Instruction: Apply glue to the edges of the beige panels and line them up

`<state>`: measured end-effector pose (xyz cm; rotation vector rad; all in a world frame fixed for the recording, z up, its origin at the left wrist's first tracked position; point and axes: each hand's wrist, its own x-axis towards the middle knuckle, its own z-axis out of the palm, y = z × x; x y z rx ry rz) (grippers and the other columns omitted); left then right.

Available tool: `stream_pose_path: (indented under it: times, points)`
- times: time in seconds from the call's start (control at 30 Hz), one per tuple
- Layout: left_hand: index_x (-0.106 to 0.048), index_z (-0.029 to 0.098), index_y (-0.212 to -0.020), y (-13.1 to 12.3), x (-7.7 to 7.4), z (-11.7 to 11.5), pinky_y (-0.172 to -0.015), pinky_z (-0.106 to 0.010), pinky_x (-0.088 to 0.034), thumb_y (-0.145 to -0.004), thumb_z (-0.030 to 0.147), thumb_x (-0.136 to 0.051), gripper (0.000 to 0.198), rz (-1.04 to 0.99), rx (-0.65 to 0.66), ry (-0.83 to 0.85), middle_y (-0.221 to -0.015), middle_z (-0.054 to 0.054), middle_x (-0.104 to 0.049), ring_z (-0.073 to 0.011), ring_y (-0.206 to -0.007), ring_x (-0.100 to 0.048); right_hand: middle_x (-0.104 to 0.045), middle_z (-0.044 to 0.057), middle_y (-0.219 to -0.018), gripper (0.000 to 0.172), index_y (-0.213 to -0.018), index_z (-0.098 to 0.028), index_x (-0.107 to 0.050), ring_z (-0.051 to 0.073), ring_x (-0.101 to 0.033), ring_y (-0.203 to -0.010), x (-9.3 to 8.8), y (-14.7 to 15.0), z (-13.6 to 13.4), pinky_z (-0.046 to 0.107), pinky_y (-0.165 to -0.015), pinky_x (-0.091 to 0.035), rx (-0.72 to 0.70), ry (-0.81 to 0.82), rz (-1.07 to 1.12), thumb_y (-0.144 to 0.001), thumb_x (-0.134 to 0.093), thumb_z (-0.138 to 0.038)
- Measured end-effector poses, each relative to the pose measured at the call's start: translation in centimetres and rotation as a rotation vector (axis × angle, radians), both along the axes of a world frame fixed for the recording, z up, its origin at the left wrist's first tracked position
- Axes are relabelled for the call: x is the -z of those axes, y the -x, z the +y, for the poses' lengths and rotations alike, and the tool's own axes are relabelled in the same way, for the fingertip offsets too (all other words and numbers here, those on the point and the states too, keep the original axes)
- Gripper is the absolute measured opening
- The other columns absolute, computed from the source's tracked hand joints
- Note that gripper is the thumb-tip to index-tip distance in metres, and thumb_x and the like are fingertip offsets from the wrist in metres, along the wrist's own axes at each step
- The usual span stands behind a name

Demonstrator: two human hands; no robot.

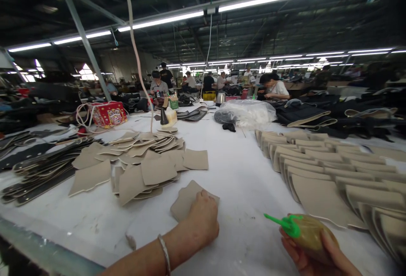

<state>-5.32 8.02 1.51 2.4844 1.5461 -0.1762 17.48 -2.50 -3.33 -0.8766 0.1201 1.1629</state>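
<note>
My left hand (204, 219) is closed, its curled fingertips pinching the right part of a beige leather-like piece (185, 200) on the white table. The fingertips themselves are partly hidden behind the knuckles. In my right hand (296, 255) I grip a squeeze bottle of yellowish-brown contents (314, 231), tilted on its side. Its green nozzle (279, 222) points left, above the tabletop. Just beyond my left hand lies a loose heap of similar beige pieces (158, 169). Overlapping rows of beige pieces (317, 191) stretch along the right side.
Dark strips (47, 170) are stacked at the left. Farther back stand a red box (109, 114), a small cream container (171, 116) and a clear plastic bag (250, 113). A pale cord (136, 51) hangs down to the heap. Several people work in the background.
</note>
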Motion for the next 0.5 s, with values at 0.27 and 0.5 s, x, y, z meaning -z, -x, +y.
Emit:
stream_pose_path:
  times: [0.27,0.5]
  points:
    - [-0.064,0.013,-0.098,1.7,0.2,1.3,-0.079,-0.036,-0.049,-0.075,0.011,-0.044,0.030,-0.044,0.129,-0.027,-0.105,-0.017,-0.063,-0.0250,-0.089,-0.062,-0.070,0.008,-0.102,0.035,-0.102,-0.021,-0.065,0.029,-0.066,-0.090,-1.8,2.7,0.4,0.040,-0.071,-0.059,-0.135,-0.180,-0.449,-0.072,-0.073,-0.038]
    - [-0.062,0.024,-0.107,3.6,0.7,2.8,-0.083,-0.032,-0.046,-0.076,0.010,-0.040,0.041,-0.186,0.268,0.000,-0.100,-0.007,-0.070,-0.0224,-0.095,-0.063,-0.061,0.005,-0.094,0.048,-0.109,-0.023,-0.053,0.026,-0.061,-0.086,-2.8,4.5,2.1,0.044,-0.078,-0.054,-0.188,-0.140,-1.172,-0.070,-0.074,-0.042]
